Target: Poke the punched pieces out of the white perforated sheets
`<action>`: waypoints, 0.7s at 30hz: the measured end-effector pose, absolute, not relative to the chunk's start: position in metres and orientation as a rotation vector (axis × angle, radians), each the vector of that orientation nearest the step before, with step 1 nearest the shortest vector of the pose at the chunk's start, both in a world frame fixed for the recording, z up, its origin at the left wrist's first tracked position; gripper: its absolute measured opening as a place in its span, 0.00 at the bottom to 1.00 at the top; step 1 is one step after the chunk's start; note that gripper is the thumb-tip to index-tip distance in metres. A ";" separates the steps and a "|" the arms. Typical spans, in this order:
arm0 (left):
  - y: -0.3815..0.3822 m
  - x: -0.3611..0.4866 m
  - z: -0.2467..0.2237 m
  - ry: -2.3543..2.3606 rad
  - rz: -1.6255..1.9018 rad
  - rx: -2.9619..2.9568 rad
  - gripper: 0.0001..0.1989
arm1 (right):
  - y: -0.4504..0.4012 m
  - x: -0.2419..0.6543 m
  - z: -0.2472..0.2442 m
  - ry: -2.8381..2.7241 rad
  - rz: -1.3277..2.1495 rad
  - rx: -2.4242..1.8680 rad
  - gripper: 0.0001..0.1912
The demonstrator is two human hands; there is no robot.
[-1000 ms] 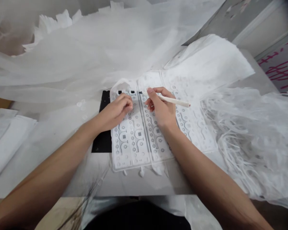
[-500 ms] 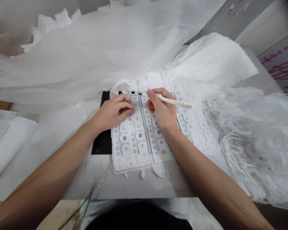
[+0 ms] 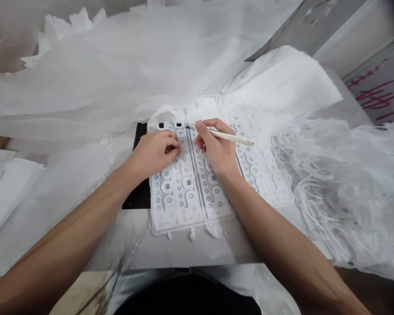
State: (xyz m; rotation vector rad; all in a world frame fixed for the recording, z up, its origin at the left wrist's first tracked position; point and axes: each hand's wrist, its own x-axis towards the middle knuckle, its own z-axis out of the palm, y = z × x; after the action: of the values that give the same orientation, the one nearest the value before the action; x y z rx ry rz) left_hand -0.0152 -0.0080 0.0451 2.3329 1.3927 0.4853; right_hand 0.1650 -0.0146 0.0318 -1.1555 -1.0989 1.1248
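A white patterned sheet (image 3: 170, 216) with rows of small circles, curved shapes and square cut-outs lies in front of me, partly over a black board (image 3: 137, 197). My left hand (image 3: 157, 151) rests on its left part with curled fingers, thumb and fingertips close together; whatever they may pinch is hidden. My right hand (image 3: 218, 146) grips a slim white pen-shaped tool (image 3: 231, 137). Its dark pointed tip is just right of a black-looking square opening near the top of the sheet, where the edge curls up.
Thin white translucent material (image 3: 118, 74) spreads across the back. A tangled heap of white strips (image 3: 344, 188) lies to the right. Folded white sheets (image 3: 13, 188) are at the left, and small clear scraps (image 3: 104, 141) dot the table (image 3: 124, 245).
The whole view has shifted slightly. The tool's tip is a little closer to the square opening; both hands keep nearly the same pose on the sheet.
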 end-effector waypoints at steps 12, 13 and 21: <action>-0.017 -0.012 0.052 1.430 0.285 2.488 0.09 | -0.014 0.165 0.031 -1.140 1.090 -1.169 0.15; -0.017 -0.011 0.054 1.428 0.254 2.495 0.09 | -0.014 0.165 0.031 -1.143 1.088 -1.169 0.15; -0.006 0.007 0.070 1.595 -0.076 2.484 0.07 | -0.013 0.166 0.029 -1.175 1.093 -1.165 0.16</action>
State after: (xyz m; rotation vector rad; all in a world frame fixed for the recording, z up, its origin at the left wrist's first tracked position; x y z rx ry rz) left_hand 0.0070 -0.0062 0.0705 2.4843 1.5951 -0.0755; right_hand 0.1660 -0.0132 0.0287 -1.1646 -1.1753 1.0932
